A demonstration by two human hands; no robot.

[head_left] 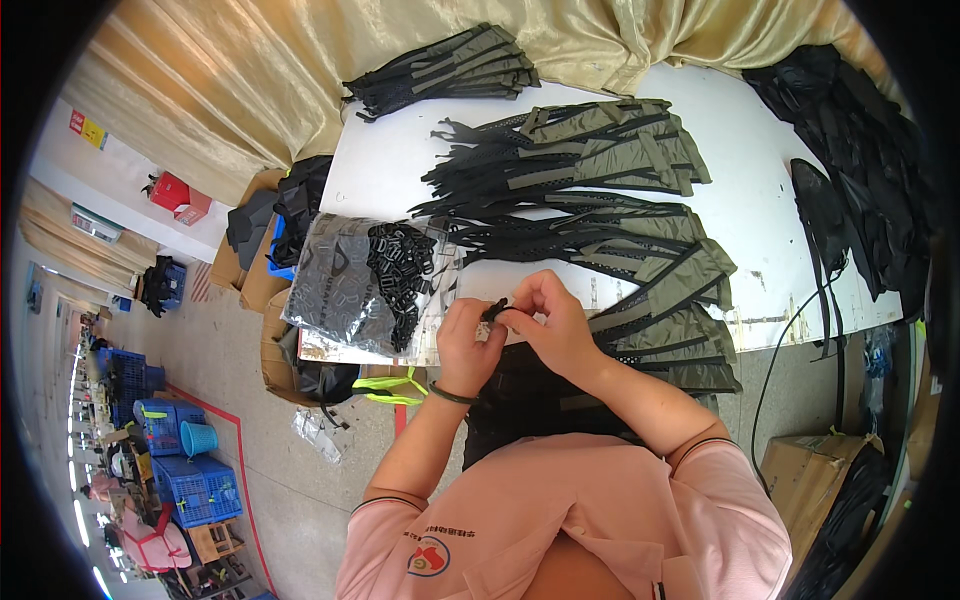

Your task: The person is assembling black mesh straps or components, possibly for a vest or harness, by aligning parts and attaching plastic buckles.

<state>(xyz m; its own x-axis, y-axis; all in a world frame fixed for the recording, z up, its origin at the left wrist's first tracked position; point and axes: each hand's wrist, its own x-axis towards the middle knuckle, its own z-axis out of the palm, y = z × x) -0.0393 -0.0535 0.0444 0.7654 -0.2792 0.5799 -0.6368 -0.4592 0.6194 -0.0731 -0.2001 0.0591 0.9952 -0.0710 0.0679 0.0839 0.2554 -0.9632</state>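
Observation:
Both hands meet over the near edge of the white table, fingers pinched around a small black piece (495, 310) that looks like a plastic buckle on a strap end. My left hand (468, 345) closes on it from the left, and my right hand (545, 318) pinches it from the right. Fingers hide most of its shape. Just left of my hands, a heap of black plastic buckles (400, 270) lies on a clear plastic bag (345, 285). Olive and black strap panels with mesh (655, 275) fan out beyond and right of my hands, and some hang over the table edge.
On the white table (770, 240), another bundle of panels (450, 70) lies at the far left. Black fabric pieces (850, 170) are piled at the right. Cardboard boxes (280, 350) stand by the left edge; another carton (815, 490) sits on the floor at right. A thin black cable hangs there.

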